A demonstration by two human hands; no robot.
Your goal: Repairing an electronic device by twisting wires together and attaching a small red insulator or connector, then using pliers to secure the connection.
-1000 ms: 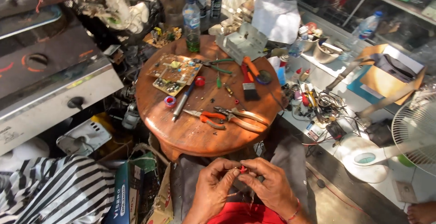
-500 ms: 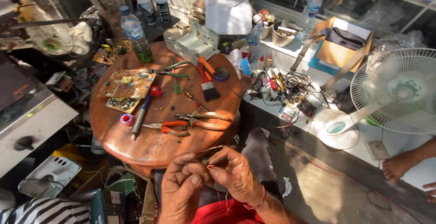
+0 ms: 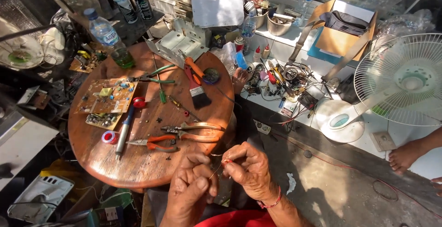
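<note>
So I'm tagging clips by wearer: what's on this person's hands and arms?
Both hands are bare, without gloves. The right hand has a thin red band around its wrist. The left hand shows no ring or band. No sleeves reach the forearms.

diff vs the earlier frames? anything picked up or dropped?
Nothing picked up or let go. Left hand and right hand still pinch the thin wire with its red end between them. Only the head view swung right. Pliers and circuit board stayed put on the round table.
</note>
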